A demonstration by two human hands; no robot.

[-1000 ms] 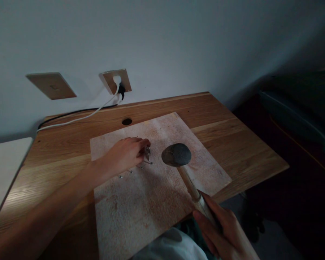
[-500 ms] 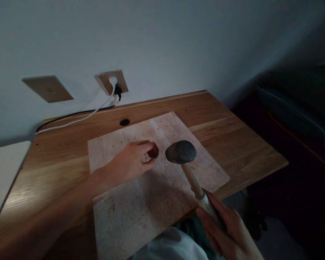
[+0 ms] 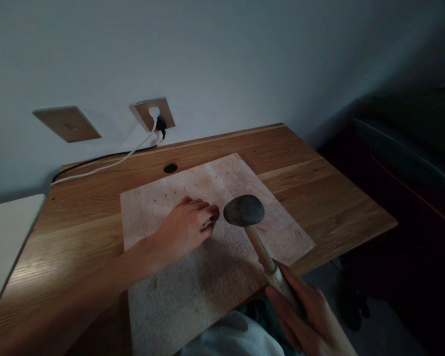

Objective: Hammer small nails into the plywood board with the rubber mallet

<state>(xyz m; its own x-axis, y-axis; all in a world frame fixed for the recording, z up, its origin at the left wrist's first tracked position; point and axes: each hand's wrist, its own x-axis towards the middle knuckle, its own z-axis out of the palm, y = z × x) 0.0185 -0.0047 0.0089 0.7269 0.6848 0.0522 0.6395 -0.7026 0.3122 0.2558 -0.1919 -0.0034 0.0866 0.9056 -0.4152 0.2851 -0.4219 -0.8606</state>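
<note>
My right hand (image 3: 307, 311) is closed around the handle of a mallet (image 3: 244, 210) with a dark rounded head and a pale wooden shaft. The mallet head hangs over a mottled whitish board (image 3: 163, 306), just right of my other hand. My left hand (image 3: 185, 225) is above the board with thumb and forefinger pinched together. Whatever is between those fingertips is too small and dark to make out. Several small dark dots (image 3: 184, 188) run in a row across the far part of the board; I cannot tell if they are nails or holes.
The board lies on a wooden table (image 3: 319, 198) against a wall. A round cable hole (image 3: 170, 168) is behind the board. White and black cables (image 3: 107, 167) run from a wall socket (image 3: 155, 111) along the back left. A white panel (image 3: 11, 242) stands at the left edge.
My left hand has turned slightly, its thumb and forefinger drawn closer together. The mallet has shifted a little to the left, still in my right hand.
</note>
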